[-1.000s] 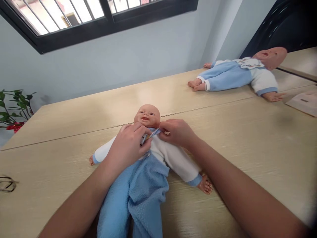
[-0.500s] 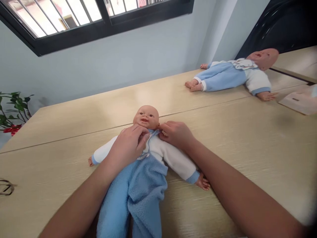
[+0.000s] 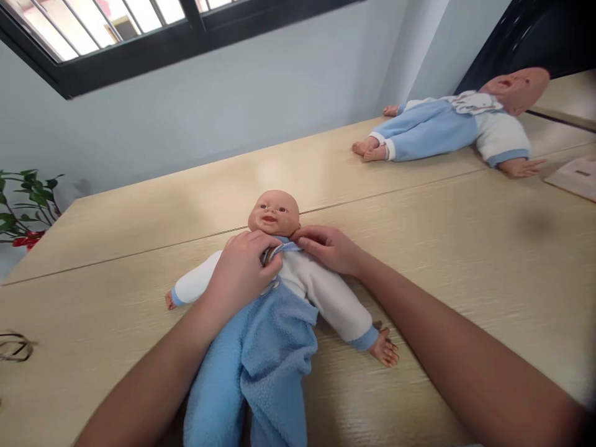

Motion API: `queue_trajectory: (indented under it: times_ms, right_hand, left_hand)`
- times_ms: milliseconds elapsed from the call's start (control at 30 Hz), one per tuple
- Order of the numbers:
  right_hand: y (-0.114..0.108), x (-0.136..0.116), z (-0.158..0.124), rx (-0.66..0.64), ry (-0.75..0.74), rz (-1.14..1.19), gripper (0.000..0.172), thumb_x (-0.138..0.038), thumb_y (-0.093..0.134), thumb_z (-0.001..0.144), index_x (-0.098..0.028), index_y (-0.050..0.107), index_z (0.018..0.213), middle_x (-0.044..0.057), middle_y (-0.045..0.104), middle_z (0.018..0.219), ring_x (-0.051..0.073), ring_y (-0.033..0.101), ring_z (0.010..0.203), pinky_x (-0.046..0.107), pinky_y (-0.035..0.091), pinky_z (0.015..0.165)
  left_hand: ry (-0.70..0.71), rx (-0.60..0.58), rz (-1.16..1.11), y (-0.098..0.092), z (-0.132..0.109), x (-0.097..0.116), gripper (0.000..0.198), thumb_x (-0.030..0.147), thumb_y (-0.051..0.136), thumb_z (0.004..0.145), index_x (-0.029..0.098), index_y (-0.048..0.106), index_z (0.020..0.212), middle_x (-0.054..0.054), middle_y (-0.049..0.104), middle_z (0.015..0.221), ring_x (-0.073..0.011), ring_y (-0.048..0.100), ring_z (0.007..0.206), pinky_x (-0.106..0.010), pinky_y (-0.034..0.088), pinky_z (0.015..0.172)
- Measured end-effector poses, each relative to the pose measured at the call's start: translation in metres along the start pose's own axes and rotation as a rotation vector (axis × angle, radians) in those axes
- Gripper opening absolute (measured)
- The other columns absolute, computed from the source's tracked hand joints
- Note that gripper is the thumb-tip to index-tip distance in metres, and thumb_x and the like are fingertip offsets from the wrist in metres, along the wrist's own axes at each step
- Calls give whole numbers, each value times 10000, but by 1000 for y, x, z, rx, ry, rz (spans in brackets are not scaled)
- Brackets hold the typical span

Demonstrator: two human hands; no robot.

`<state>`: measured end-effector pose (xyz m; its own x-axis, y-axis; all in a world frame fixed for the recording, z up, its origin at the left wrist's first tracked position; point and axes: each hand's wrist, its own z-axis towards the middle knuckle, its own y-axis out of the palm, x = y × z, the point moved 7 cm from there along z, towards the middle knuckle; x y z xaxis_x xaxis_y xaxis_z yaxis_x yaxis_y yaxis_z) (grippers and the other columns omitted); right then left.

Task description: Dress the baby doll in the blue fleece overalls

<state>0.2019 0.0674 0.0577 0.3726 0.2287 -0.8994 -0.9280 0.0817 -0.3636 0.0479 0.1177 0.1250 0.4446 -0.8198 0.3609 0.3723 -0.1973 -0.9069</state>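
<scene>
A baby doll (image 3: 274, 212) lies on its back on the wooden table, head away from me and arms spread. It wears a fleece outfit (image 3: 274, 354) with blue legs and a white top with blue cuffs. My left hand (image 3: 244, 264) is over the chest, thumb and fingers closed on the edge of the outfit's neck opening. Just below the doll's chin, my right hand (image 3: 330, 248) pinches the blue-trimmed collar (image 3: 289, 246) on the other side. My left hand covers part of the chest and the doll's shoulder.
Another baby doll (image 3: 433, 130) in similar blue and white clothes lies at the back right of the table (image 3: 465, 248). A pale flat object (image 3: 575, 177) is at the right edge. Glasses (image 3: 16, 346) rest at far left, near a potted plant (image 3: 32, 205). A wall and window stand behind.
The collar edge between my hands now lies more level, and an opening shows beside my left fingers. My right fingers have straightened a little. The view has shifted slightly.
</scene>
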Motion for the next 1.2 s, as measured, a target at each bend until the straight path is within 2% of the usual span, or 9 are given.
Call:
queue_trajectory:
  times_ms: [200, 367, 467, 533, 667, 733, 1000, 1100, 1200]
  right_hand:
    - [0, -3, -2, -75, -3, -58, 137, -318, 607, 901, -186, 643, 903, -35, 570, 701, 120, 477, 626, 250, 362, 607]
    - [-12, -15, -7, 167, -112, -581, 83, -232, 603, 841, -194, 653, 895, -4, 631, 732, 143, 532, 666, 269, 346, 645]
    - [-9, -24, -8, 236, -188, -739, 119, -221, 583, 838, -188, 666, 916, 29, 662, 763, 169, 567, 712, 279, 344, 659]
    - [-6, -24, -7, 206, -187, -723, 138, -223, 573, 855, -190, 669, 948, 31, 675, 775, 170, 576, 714, 275, 340, 653]
    - [0, -15, -3, 9, -130, -596, 102, -244, 572, 887, -212, 664, 915, -3, 677, 749, 144, 557, 650, 255, 319, 611]
    - [-1, -15, -3, -3, -131, -636, 98, -259, 590, 874, -211, 671, 900, 3, 677, 750, 149, 562, 659, 258, 318, 612]
    - [-18, -31, -6, 538, -75, -948, 169, -248, 547, 869, -185, 671, 773, 63, 646, 652, 199, 537, 660, 317, 281, 615]
    - [-16, -28, -5, 504, -96, -943, 214, -247, 542, 886, -194, 666, 720, 52, 654, 648, 181, 521, 628, 322, 266, 607]
    - [-15, -22, -6, 423, -156, -901, 287, -272, 505, 952, -195, 705, 761, 51, 688, 692, 177, 548, 645, 322, 286, 623]
  left_hand:
    - [31, -5, 42, -2, -1, 1, 164, 245, 628, 894, 251, 745, 1009, -27, 766, 1029, -258, 678, 1005, -422, 504, 922]
    - [89, 93, 155, -8, -8, 13, 141, 251, 649, 904, 250, 741, 1011, -35, 754, 996, -272, 664, 996, -438, 487, 914]
    - [124, 133, 230, -9, -11, 19, 149, 233, 635, 906, 242, 735, 1017, -44, 748, 1002, -273, 664, 976, -438, 479, 900]
    - [132, 136, 253, -8, -12, 21, 152, 226, 632, 907, 240, 731, 1022, -45, 748, 1016, -268, 668, 974, -431, 476, 904]
    - [140, 143, 251, -8, -11, 21, 158, 200, 617, 908, 247, 730, 1008, -39, 753, 1012, -255, 678, 978, -414, 475, 921]
    - [150, 149, 252, -9, -11, 21, 156, 197, 612, 909, 246, 732, 995, -39, 755, 1003, -254, 681, 977, -416, 477, 927]
    - [173, 289, 186, -21, -17, 24, 167, 190, 578, 951, 261, 713, 1019, -18, 759, 1008, -217, 673, 963, -398, 477, 957]
    - [149, 255, 180, -18, -15, 20, 140, 219, 559, 976, 241, 693, 1012, -32, 748, 999, -228, 664, 980, -401, 479, 950]
    - [131, 149, 150, -9, -10, 15, 232, 316, 598, 979, 212, 648, 1181, -71, 722, 1131, -266, 632, 1096, -426, 476, 989]
